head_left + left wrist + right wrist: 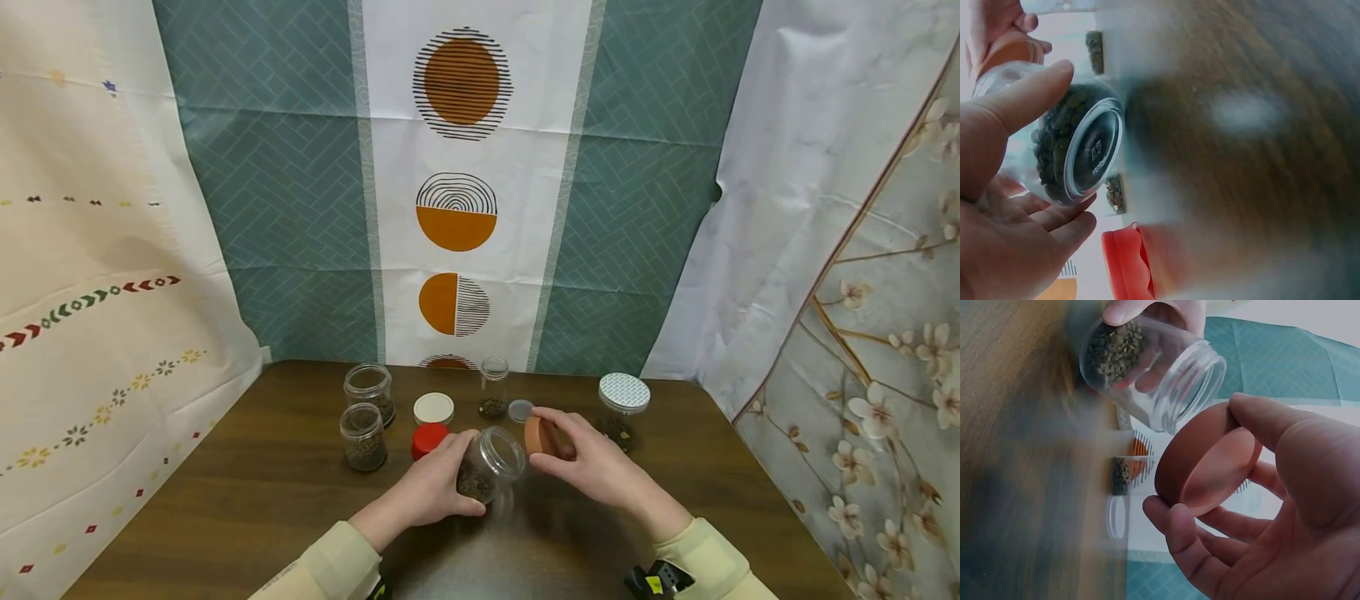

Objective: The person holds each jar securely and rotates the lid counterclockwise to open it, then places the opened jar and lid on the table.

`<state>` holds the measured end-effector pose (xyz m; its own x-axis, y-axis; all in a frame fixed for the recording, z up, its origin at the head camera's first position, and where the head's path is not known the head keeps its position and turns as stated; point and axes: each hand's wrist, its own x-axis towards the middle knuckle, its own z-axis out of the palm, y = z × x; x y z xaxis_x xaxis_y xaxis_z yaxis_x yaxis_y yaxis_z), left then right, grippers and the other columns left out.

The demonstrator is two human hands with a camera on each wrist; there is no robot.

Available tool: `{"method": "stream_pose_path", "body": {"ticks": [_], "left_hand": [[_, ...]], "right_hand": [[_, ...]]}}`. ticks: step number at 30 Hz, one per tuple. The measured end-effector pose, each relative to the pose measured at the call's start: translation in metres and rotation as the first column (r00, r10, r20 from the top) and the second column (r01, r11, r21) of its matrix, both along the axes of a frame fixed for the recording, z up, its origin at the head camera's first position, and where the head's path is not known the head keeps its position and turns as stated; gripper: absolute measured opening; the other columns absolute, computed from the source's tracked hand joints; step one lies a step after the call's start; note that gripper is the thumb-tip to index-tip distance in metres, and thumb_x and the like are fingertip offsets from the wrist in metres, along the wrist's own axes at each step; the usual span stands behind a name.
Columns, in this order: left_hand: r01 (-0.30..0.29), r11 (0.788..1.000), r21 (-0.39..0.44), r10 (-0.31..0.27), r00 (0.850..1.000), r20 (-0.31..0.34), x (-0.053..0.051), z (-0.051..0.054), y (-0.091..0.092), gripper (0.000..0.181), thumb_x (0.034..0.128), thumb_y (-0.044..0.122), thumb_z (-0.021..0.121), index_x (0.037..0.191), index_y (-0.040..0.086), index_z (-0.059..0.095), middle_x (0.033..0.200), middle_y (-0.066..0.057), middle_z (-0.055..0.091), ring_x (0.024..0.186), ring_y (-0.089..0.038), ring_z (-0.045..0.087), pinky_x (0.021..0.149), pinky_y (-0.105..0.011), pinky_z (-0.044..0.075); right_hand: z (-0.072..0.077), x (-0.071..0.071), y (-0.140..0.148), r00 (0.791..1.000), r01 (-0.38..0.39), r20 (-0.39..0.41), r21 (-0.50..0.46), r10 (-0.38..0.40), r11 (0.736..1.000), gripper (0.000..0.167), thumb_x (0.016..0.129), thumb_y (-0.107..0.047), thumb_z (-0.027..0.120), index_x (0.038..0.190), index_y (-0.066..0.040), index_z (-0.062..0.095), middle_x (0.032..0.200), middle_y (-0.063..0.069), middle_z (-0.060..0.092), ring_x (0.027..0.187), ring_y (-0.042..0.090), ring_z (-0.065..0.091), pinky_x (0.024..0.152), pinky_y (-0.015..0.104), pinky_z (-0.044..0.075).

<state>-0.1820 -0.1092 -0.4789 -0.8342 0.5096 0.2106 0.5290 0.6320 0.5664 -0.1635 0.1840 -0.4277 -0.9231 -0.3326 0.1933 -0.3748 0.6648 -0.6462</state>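
Note:
My left hand (438, 483) grips a clear jar (491, 467) round its side. The jar is tilted with its open mouth toward the right, and dark seed-like pieces (1116, 353) lie in its lower part. Between the thumb and fingers of my right hand (592, 458) is an orange-brown lid (1200, 462), held on edge a short way from the jar's mouth, its hollow side turned toward the palm. A red lid (428, 439) lies on the table just beyond my left hand, partly hidden by it.
Two open jars (363, 442) with dark contents stand on the left of the brown table (247, 492). Farther back are a cream lid (433, 408), a slim open jar (492, 392) and a small greyish lid (521, 410). Right stands a jar with a patterned white lid (625, 391).

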Motion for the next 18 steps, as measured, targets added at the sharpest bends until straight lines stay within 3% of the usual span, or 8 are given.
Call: {"method": "stream_pose_path", "body": {"ticks": [4, 7, 12, 18], "left_hand": [[-0.015, 1.000, 0.025, 0.014, 1.000, 0.021, -0.0011, -0.0010, -0.0006, 0.100, 0.0808, 0.027, 0.101, 0.158, 0.004, 0.043, 0.144, -0.012, 0.063, 0.131, -0.031, 0.063, 0.106, -0.056, 0.053], [-0.023, 0.999, 0.041, 0.023, 1.000, 0.001, -0.0014, -0.0028, 0.0006, 0.096, 0.0807, 0.023, 0.100, 0.155, 0.004, 0.043, 0.138, -0.011, 0.064, 0.126, -0.029, 0.065, 0.103, -0.054, 0.055], [-0.052, 0.996, 0.068, 0.055, 0.998, -0.042, -0.0024, -0.0050, 0.0032, 0.093, 0.0764, 0.018, 0.100, 0.150, 0.002, 0.045, 0.130, -0.012, 0.059, 0.119, -0.029, 0.062, 0.097, -0.052, 0.057], [-0.080, 0.993, 0.089, 0.082, 0.996, -0.027, -0.0072, -0.0064, 0.0049, 0.097, 0.0723, 0.020, 0.105, 0.148, 0.001, 0.048, 0.127, -0.014, 0.060, 0.117, -0.032, 0.063, 0.098, -0.055, 0.056]], "right_hand": [[-0.0008, -0.0009, -0.0004, 0.999, 0.031, -0.013, 0.040, -0.031, 0.999, 0.071, 0.099, -0.049, 0.083, 0.160, -0.027, 0.056, 0.137, 0.005, 0.062, 0.115, 0.020, 0.065, 0.098, 0.047, 0.055], [-0.0014, -0.0007, -0.0004, 0.999, 0.051, -0.023, 0.074, -0.050, 0.996, 0.071, 0.099, -0.050, 0.083, 0.160, -0.026, 0.057, 0.136, 0.005, 0.063, 0.112, 0.021, 0.064, 0.096, 0.049, 0.054], [-0.0016, -0.0003, 0.0003, 0.998, 0.057, -0.034, 0.115, -0.053, 0.992, 0.070, 0.099, -0.050, 0.083, 0.159, -0.024, 0.058, 0.138, 0.008, 0.063, 0.108, 0.022, 0.066, 0.091, 0.051, 0.055], [-0.0053, -0.0015, 0.0000, 0.996, 0.087, -0.048, 0.183, -0.079, 0.979, 0.069, 0.097, -0.049, 0.085, 0.157, -0.026, 0.060, 0.137, 0.008, 0.064, 0.102, 0.023, 0.068, 0.087, 0.052, 0.056]]}}
